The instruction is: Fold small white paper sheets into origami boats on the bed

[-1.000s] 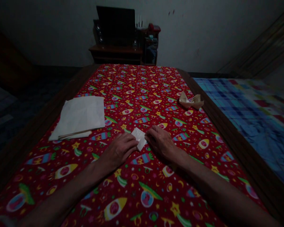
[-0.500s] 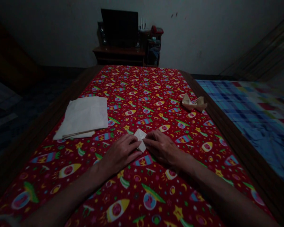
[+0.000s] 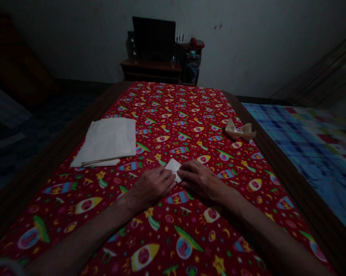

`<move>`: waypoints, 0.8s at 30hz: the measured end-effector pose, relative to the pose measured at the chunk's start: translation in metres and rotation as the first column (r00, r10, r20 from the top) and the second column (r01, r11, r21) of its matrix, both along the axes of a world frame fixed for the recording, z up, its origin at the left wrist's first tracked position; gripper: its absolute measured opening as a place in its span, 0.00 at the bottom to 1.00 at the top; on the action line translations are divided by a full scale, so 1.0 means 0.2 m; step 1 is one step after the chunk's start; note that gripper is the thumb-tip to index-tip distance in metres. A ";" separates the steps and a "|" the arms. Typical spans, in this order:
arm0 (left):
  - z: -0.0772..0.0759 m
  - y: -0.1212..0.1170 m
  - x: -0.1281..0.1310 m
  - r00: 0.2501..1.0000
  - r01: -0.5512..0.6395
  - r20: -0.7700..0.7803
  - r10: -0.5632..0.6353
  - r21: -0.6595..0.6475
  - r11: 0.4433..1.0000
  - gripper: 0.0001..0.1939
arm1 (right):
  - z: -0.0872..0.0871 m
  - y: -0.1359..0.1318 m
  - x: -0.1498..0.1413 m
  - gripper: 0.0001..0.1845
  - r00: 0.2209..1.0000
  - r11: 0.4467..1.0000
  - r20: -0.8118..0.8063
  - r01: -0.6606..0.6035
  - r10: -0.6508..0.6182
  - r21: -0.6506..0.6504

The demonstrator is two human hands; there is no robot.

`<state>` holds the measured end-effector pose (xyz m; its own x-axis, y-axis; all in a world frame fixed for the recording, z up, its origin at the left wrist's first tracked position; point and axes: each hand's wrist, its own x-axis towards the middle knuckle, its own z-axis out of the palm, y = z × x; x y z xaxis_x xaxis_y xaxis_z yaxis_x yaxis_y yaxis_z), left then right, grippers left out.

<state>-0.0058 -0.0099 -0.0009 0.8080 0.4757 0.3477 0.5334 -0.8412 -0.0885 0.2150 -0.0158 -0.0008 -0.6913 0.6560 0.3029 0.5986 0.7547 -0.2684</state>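
Observation:
A small folded piece of white paper [image 3: 173, 165] lies on the red patterned cloth [image 3: 173, 218], its far corner pointing away from me. My left hand [image 3: 155, 184] is closed at the paper's left edge, fingers pressed together on it. From the other side my right hand [image 3: 200, 177] pinches the paper's right edge, with thumb and fingers close together. Parts of the paper's near edge are hidden beneath the fingers.
A stack of white paper sheets [image 3: 111, 138] lies on the left. Toward the right edge sits a folded paper boat shape [image 3: 239, 132]. Beyond the far end stand a dark monitor [image 3: 154, 38] and a wooden desk [image 3: 150, 67]. A blue checked cloth [image 3: 294, 153] spreads at right.
The whole view has shifted slightly. My left fingers have drawn closer together over the paper's near left side, and my right hand stays at its right edge.

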 end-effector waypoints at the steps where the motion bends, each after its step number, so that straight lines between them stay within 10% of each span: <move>1: 0.00 0.00 0.00 1.000 0.003 0.010 -0.003 0.004 1.000 0.10 | 0.00 0.00 0.00 0.12 1.000 1.000 0.005 -0.003 0.003 0.013; 9: 0.02 -0.02 -0.02 0.992 -0.074 0.082 0.094 -0.221 0.972 0.10 | -0.04 0.05 -0.02 0.12 1.000 0.988 0.015 0.018 -0.021 0.155; 17: -0.08 0.04 -0.06 0.877 -0.093 0.388 0.283 -0.441 0.893 0.07 | -0.06 0.09 -0.01 0.13 0.953 0.969 -0.248 0.123 -0.176 -0.215; 24: -0.07 0.07 -0.05 0.838 -0.181 0.361 0.409 -0.522 0.833 0.09 | -0.03 0.07 -0.03 0.16 0.915 0.925 -0.220 0.281 -0.338 -0.254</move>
<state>-0.0157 0.0033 -0.0155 0.4121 0.8559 0.3123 0.6450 -0.5162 0.5635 0.2085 -0.0019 -0.0060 -0.3605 0.8926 0.2708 0.6821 0.4503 -0.5761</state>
